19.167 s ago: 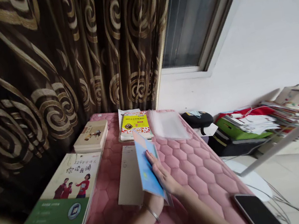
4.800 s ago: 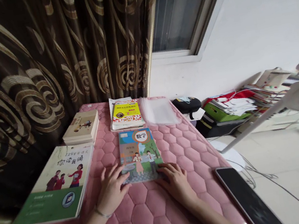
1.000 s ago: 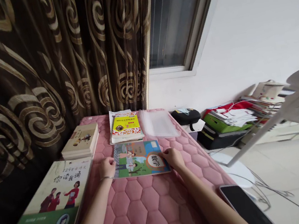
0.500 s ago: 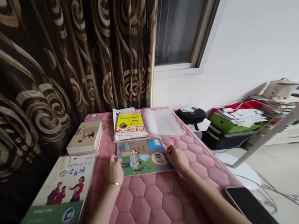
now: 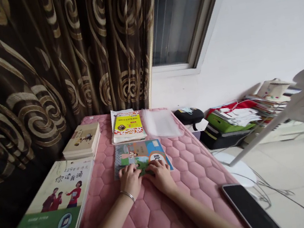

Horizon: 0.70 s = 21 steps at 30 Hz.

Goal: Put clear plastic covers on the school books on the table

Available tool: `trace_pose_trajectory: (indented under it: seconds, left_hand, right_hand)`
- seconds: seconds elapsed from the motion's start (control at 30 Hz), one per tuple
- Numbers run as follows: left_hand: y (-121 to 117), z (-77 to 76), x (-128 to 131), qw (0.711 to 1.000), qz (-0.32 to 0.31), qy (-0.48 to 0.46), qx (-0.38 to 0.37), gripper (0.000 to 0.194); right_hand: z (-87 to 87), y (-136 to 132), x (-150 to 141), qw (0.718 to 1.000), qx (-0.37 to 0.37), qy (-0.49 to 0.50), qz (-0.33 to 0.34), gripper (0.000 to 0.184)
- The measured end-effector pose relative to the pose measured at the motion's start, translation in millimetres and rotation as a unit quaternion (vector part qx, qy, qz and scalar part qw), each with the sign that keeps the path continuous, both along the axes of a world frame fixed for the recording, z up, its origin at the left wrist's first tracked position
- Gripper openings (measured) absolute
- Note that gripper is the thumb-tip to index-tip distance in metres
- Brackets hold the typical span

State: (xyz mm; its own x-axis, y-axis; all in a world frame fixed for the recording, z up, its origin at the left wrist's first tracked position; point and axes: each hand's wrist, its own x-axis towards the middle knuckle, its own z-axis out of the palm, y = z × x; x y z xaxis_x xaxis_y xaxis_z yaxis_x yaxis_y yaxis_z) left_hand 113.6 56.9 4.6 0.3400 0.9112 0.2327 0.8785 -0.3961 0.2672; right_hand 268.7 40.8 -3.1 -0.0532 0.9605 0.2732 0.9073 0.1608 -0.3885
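A maths textbook (image 5: 143, 150) with an illustrated cover lies flat, sideways to me, on the pink quilted table cover (image 5: 147, 212). My left hand (image 5: 131, 180), with a bracelet at the wrist, rests on the near edge of the book, fingers laid over the cover. Close beside it, my right hand (image 5: 161, 176) lies on the same edge, its fingers apart and partly covering the title. The thumbs come near each other at the middle of that edge. Neither hand grasps anything.
At left are a large green-and-cream book (image 5: 50, 205) and a stack of books (image 5: 82, 139). Behind the textbook lie a yellow-covered book (image 5: 127, 124) and clear plastic sleeves (image 5: 161, 122). A phone (image 5: 249, 206) sits at the right edge; a white fan (image 5: 262, 132) stands beyond.
Both hands have moved inward from the textbook's left and right sides to the middle of its near edge. The fingers now lie on the cover. The view has shifted slightly.
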Motion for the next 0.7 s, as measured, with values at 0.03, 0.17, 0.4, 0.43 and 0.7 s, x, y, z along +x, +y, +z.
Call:
trace_pose_trajectory:
  seconds: [0.03, 0.17, 0.4, 0.43, 0.7]
  left_hand:
    - [0, 0.5, -3, 1.0, 0.001, -0.003, 0.003, 0.017]
    - [-3, 3.5, -24, 1.0, 0.024, -0.004, 0.018, 0.016]
    - [-2, 7.3, -81, 0.994, 0.104, 0.028, 0.017, 0.017]
    - [-1, 6.5, -87, 0.994, 0.107, 0.029, 0.014, 0.018]
    - [1, 1.2, -95, 0.997, 0.08, 0.012, 0.008, 0.021]
  right_hand:
    - [-0.9, 0, 3, 1.0, 0.004, -0.002, 0.005, 0.014]
    - [-3.4, -4, 25, 1.0, 0.012, -0.02, 0.001, 0.015]
    - [-11.4, -19, 86, 0.997, 0.005, -0.046, -0.062, 0.021]
    - [-12.8, -20, 91, 0.997, 0.001, -0.042, -0.06, 0.022]
    - [-12.9, -19, 100, 1.0, -0.01, 0.005, -0.018, 0.03]
